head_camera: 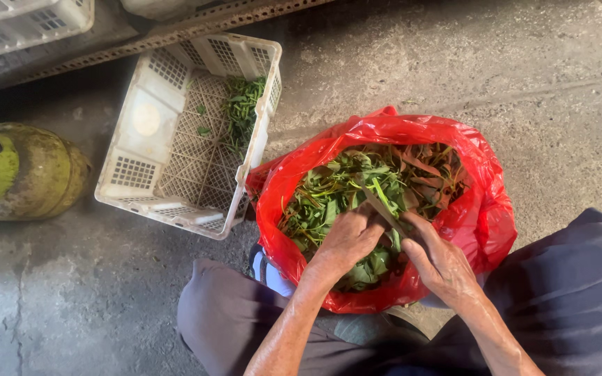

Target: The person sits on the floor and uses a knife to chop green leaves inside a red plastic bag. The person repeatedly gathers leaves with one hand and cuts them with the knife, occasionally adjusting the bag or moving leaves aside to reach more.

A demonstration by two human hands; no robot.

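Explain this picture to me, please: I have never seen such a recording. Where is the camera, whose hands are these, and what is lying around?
There is only one picture, taken by a camera worn on a person's head and looking down. No machine is involved; both hands belong to that person, who sits low over a concrete floor, knees in dark trousers at either side.

Between the knees stands an open red plastic bag full of leafy green stems, some brownish. The left hand and the right hand are both in the bag, together gripping a long stalk from the greens.

To the left lies a white slatted plastic crate with a small heap of greens inside. Further left is a green gas cylinder, lying on its side, partly out of frame.
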